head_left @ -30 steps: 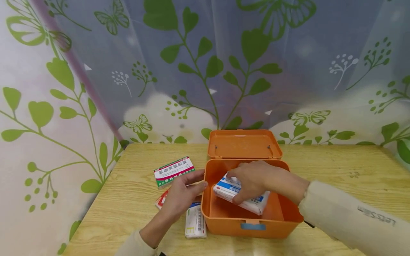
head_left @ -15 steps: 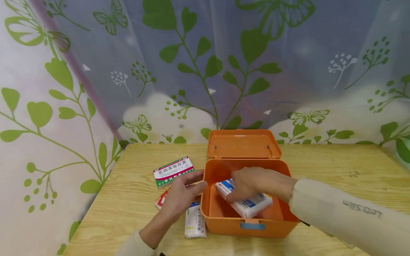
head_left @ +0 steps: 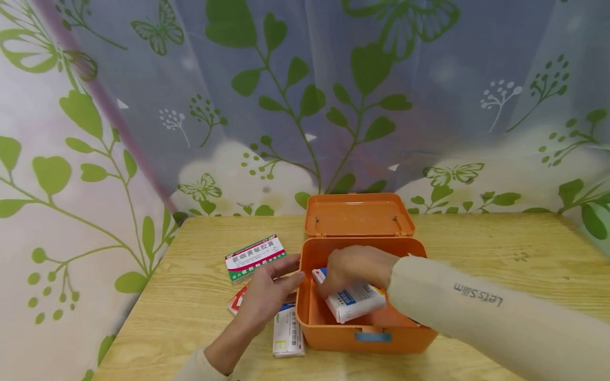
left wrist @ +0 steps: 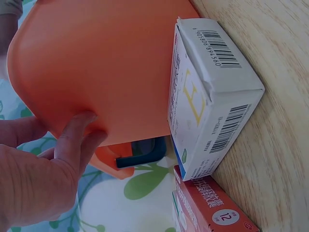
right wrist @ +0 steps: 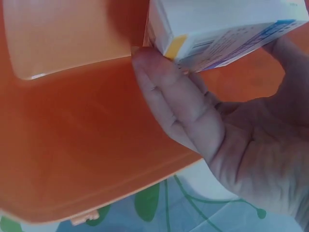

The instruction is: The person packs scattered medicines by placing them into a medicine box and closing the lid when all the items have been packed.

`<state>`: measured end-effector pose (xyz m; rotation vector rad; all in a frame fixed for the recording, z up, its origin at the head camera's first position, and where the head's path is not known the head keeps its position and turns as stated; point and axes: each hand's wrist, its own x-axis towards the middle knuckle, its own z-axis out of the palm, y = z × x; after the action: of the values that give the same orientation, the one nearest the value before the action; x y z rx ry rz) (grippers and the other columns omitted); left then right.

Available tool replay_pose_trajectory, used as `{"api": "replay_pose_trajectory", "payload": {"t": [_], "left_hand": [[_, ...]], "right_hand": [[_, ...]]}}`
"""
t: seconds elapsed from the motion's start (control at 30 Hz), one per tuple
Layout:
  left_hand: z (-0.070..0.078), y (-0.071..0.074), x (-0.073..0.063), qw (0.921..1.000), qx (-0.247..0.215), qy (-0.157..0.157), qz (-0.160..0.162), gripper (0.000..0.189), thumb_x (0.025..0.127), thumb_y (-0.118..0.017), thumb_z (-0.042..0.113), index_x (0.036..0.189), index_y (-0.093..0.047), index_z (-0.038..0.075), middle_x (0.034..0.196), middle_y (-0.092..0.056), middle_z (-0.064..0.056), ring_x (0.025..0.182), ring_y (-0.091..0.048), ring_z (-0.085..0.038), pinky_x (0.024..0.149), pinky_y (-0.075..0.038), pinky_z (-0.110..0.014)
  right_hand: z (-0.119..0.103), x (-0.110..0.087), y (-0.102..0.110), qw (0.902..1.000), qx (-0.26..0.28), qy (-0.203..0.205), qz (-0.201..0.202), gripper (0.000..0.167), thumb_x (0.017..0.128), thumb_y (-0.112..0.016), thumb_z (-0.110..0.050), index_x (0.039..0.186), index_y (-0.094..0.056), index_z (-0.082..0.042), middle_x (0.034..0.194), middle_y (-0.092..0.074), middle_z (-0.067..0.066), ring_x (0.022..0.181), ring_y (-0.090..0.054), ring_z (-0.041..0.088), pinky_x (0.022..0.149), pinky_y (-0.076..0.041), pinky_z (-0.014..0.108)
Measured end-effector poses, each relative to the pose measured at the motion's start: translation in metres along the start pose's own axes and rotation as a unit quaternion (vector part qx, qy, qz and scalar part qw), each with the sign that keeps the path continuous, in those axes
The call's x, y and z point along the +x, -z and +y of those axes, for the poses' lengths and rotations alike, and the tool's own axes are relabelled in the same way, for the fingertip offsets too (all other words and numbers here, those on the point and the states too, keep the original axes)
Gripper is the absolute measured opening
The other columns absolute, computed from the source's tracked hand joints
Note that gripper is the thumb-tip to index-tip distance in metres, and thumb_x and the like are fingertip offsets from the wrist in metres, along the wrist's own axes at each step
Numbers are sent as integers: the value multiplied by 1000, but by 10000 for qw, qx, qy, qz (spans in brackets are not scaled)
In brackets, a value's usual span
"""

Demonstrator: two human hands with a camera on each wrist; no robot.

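Observation:
An orange storage box (head_left: 329,338) stands on the table with its lid (head_left: 359,216) folded back. Inside it, my right hand (head_left: 357,264) grips a white and blue medicine box (head_left: 356,302), held tilted. The right wrist view shows fingers (right wrist: 188,104) at one end of this medicine box (right wrist: 207,34) and the thumb at the other. My left hand (head_left: 264,293) holds the storage box's left wall. In the left wrist view its fingertips (left wrist: 84,121) press the outer side, and the thumb reaches the rim, its tip hidden.
Left of the storage box lie a white medicine box with a yellow E (head_left: 288,333), a red one (head_left: 235,301) partly covered by my left hand, and a green and white one (head_left: 254,257). A patterned curtain (head_left: 267,106) hangs behind the wooden table (head_left: 486,254).
My right hand has moved left and lower inside the storage box, and the white and blue medicine box has shifted and turned with it. The left hand stays at the wall.

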<state>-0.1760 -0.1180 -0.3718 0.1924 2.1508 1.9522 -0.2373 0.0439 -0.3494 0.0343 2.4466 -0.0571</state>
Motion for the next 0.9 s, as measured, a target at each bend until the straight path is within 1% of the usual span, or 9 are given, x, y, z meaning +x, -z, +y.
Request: {"api": "replay_pose_trajectory", "payload": {"t": [0.1,0.2,0.3,0.37,0.5,0.6,0.67,0.77,0.9], "left_hand": [[-1,0,0,10000,-1,-24,38,40,94,-61,10,133,-56,2,127,-57,-19,108,-61,-35,76,-55,-41],[-1,1,0,10000,38,-56,47,39,94,-61,11,132,-57,3,127,-58,-19,107,-62,-35,76,-55,-40],[-2,0,0,10000,37,-66,24,38,93,-62,10,130,-58,4,127,-58,-18,106,-62,-35,76,-56,-40],[-2,0,0,10000,44,-83,8,38,93,-62,9,130,-58,4,127,-58,-17,105,-62,-34,75,-56,-40],[-2,0,0,9999,48,-134,-32,38,93,-62,9,131,-58,4,127,-58,-17,105,-63,-34,75,-56,-40],[-2,-1,1,9999,69,-127,-27,38,93,-62,9,131,-58,4,127,-59,-16,106,-62,-33,76,-56,-40],[-3,-1,1,9999,66,-88,-6,38,93,-62,9,131,-58,4,126,-59,-16,106,-62,-33,77,-55,-40],[-3,-1,1,9999,100,-47,38,38,93,-62,10,131,-58,5,126,-59,-15,108,-61,-32,78,-55,-39],[-3,-2,1,9999,64,-64,63,38,93,-62,10,131,-58,4,126,-59,-17,107,-62,-33,76,-55,-40]], "right_hand": [[-7,26,-7,9994,117,-195,-276,47,70,-72,-57,88,-63,-15,81,-64,4,73,-61,22,72,-49,37],[-11,44,-10,9963,520,-337,-601,53,69,-75,-57,96,-60,-13,88,-62,6,81,-58,24,78,-47,41],[-14,53,-13,9929,833,-325,-784,57,68,-76,-55,103,-59,-14,91,-60,7,86,-56,25,83,-45,42],[-15,55,-14,9925,879,-184,-834,55,70,-75,-55,105,-59,-16,91,-61,7,87,-56,25,85,-45,42],[-15,56,-15,9919,986,-159,-781,58,69,-77,-55,108,-60,-16,91,-60,8,88,-55,26,89,-45,46],[-14,54,-17,9908,1130,-301,-686,63,67,-79,-55,111,-60,-13,93,-58,10,89,-54,28,90,-44,48],[-14,51,-18,9889,1296,-435,-579,69,66,-80,-54,116,-59,-12,96,-57,11,91,-52,30,90,-44,52],[-15,47,-20,9898,1289,-430,-421,79,70,-75,-58,129,-51,-12,106,-52,11,97,-49,31,92,-42,57],[-15,15,-15,9959,861,-60,-271,74,81,-65,-58,135,-47,-12,109,-51,8,101,-48,27,100,-38,50]]}}
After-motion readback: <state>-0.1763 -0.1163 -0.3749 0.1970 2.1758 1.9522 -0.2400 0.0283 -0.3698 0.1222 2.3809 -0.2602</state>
